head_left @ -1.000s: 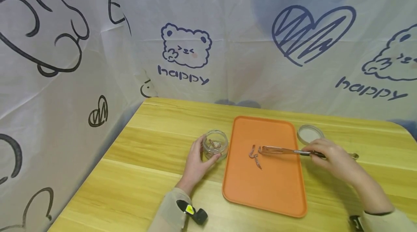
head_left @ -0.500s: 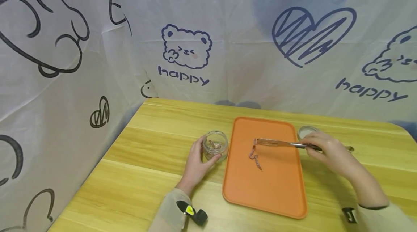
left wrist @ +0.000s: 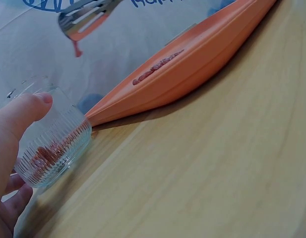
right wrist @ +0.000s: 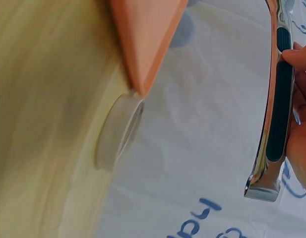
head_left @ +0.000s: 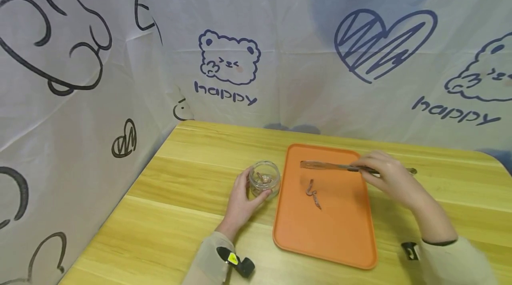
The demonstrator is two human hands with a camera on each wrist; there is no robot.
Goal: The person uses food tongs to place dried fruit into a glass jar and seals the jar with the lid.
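Note:
My left hand (head_left: 239,202) holds a small clear glass jar (head_left: 272,174) on the table, thumb and fingers around its side. Through the ribbed glass in the left wrist view, reddish-brown worm-like pieces (left wrist: 46,157) lie at the bottom. In my right hand (head_left: 388,174) is a pair of metal tongs (head_left: 328,166) with dark grip inlays. A small reddish strip (left wrist: 77,48) hangs from the tongs' tips in the left wrist view. The tips are above the orange tray (head_left: 332,238), near its far left part. Thin brownish-red worm-like pieces (head_left: 316,199) lie on the tray.
A round pale lid (right wrist: 113,131) lies on the wooden table (head_left: 180,187) by the tray's far right corner, hidden behind my right hand in the head view. A printed white cloth (head_left: 300,76) hangs behind and to the left of the table.
My right hand has moved left and away from me with the tongs, carrying one small strip up off the tray. My left hand and the jar have stayed put.

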